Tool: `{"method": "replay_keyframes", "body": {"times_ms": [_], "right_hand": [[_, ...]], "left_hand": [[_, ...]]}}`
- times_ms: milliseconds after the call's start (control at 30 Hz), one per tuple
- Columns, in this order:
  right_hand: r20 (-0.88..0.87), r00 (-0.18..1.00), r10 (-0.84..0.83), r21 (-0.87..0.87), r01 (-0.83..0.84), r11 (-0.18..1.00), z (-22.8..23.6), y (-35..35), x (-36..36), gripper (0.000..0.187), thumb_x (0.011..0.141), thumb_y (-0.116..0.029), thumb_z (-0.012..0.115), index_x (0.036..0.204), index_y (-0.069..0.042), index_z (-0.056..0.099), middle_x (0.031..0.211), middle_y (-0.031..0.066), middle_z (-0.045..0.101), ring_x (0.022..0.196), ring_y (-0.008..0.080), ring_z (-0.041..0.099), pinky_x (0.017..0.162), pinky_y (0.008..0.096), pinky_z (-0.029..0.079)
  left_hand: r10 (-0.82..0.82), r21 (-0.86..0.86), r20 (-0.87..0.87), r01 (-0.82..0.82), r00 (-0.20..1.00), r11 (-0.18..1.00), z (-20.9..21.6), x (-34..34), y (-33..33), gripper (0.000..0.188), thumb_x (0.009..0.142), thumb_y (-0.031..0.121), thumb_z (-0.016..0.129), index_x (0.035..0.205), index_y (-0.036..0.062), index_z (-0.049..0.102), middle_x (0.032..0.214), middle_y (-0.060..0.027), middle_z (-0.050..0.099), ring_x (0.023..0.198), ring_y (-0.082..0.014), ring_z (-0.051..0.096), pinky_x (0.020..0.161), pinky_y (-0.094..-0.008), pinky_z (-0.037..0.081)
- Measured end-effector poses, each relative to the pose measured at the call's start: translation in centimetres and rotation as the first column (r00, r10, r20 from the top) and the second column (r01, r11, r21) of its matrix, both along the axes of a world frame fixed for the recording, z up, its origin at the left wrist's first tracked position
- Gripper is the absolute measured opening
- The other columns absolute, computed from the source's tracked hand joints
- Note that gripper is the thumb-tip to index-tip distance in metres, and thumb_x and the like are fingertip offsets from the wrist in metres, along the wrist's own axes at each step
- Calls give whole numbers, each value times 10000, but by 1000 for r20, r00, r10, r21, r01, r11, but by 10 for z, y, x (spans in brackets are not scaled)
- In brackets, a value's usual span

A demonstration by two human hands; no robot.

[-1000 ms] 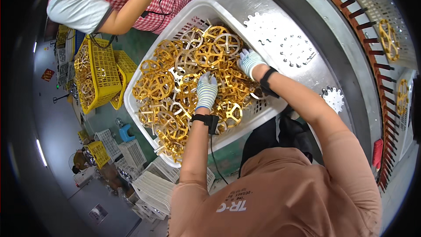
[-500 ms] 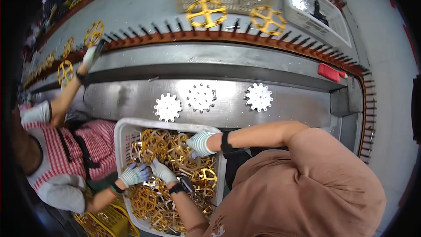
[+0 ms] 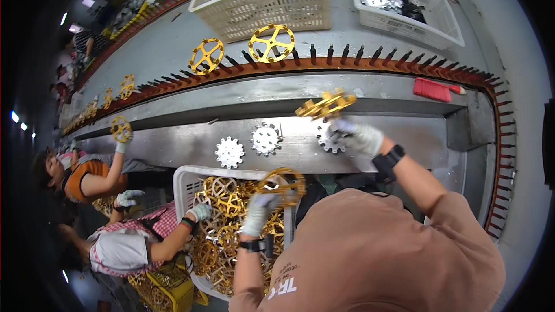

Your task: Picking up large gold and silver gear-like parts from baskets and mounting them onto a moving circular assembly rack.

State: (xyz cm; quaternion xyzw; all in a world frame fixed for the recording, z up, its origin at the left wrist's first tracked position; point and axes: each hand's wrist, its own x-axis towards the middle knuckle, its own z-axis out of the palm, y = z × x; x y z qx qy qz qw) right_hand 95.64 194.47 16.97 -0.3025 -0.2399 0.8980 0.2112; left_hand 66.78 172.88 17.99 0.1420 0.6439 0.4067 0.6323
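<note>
I had both hands down in the white bin (image 3: 179, 196) half a second ago; now the right hand (image 3: 358, 137) is over the worktop (image 3: 399, 144), beyond the bin's far right corner, fingers clamped on a gold wheel (image 3: 326, 104). At that corner, my left hand's (image 3: 259, 212) fingers look closed on a gold ring (image 3: 298, 184) — so picking out, I judge, has become carrying.

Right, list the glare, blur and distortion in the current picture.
Head view: glare on the shiny grey steel bench; head view: right hand and its gold metal pieces blurred, as if moving; head view: fisheye bows the bench's edges, corners black.
</note>
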Motion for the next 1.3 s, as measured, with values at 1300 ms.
{"method": "replay_keyframes", "body": {"times_ms": [1300], "right_hand": [[523, 723, -451, 842, -355, 407, 7, 168, 17, 348, 948, -369, 501, 1072, -69, 628, 1001, 180, 656, 1012, 331, 592, 822, 418, 467]], "left_hand": [[-436, -524, -821, 789, -368, 320, -206, 240, 13, 164, 804, 148, 550, 784, 82, 699, 757, -143, 684, 678, -277, 673, 591, -403, 523]]}}
